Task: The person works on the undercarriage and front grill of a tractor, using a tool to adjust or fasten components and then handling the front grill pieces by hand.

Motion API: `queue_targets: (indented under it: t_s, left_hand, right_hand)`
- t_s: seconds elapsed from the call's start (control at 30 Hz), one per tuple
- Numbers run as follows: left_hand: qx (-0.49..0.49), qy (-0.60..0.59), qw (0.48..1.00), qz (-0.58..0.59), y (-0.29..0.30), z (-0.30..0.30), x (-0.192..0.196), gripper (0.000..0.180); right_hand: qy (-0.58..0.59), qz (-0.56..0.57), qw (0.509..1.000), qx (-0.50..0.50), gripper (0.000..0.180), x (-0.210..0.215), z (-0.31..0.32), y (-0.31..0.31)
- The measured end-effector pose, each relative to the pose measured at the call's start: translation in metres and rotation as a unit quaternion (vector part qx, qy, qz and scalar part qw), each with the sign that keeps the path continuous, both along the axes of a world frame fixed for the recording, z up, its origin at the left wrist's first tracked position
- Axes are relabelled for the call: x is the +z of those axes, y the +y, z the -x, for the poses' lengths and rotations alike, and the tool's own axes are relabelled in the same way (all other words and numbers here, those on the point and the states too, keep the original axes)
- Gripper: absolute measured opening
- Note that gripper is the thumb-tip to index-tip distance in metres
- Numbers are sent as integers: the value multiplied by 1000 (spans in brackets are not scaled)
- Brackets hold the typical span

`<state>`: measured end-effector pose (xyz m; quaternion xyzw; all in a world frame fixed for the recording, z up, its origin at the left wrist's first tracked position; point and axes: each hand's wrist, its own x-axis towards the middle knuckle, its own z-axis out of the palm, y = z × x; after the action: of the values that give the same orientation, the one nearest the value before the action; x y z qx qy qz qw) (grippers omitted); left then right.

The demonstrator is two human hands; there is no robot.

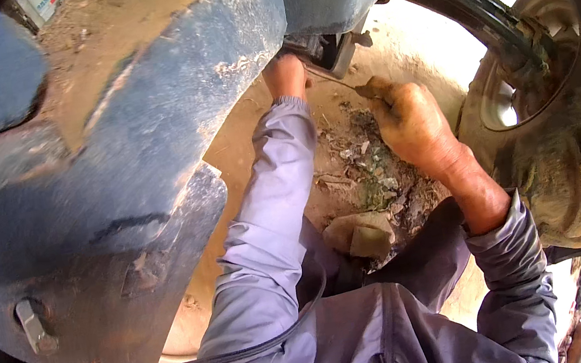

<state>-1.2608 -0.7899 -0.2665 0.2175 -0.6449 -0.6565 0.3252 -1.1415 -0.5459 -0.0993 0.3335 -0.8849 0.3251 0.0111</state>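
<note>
Under the blue fender [147, 128] room is tight; its edge hangs left, the muddy tyre [558, 111] crowds right, leaving bare dirt [355, 164] between; my left hand [285, 75] reaches up against the dark bracket [323, 49], fingers hidden, grip unclear; my right hand [409, 122] is closed around a thin rod [331, 79] pointing at that bracket.

Thin metal rod [331, 79] slanting under blue machine body [147, 128]

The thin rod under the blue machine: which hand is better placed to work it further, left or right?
Probably the right hand. It holds the thin rod near its outer end, in open view, with free space around the wrist. The left hand reaches deep under the blue machine body, partly hidden against the dark metal part.
</note>
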Motion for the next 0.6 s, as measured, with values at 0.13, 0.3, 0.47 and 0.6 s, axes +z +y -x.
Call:
queue_targets:
  t_s: [0.13, 0.3, 0.47, 0.6]
  left_hand:
    - [-26, 16, 999, -39, 32, 1, 15, 22]
    - [-58, -19, 995, -78, 12, 15, 3, 23]
    - [-94, -18, 986, -137, 6, 1, 28, 22]
    - [-88, 4, 979, -184, 17, -20, 40, 26]
  right_hand:
    - [20, -10, 999, -33, 25, -8, 22, 15]
    - [70, -22, 997, -25, 27, -10, 17, 5]
    - [147, -86, 985, -36, 26, -3, 2, -4]
    - [163, -80, 983, -36, 24, -11, 15, 9]
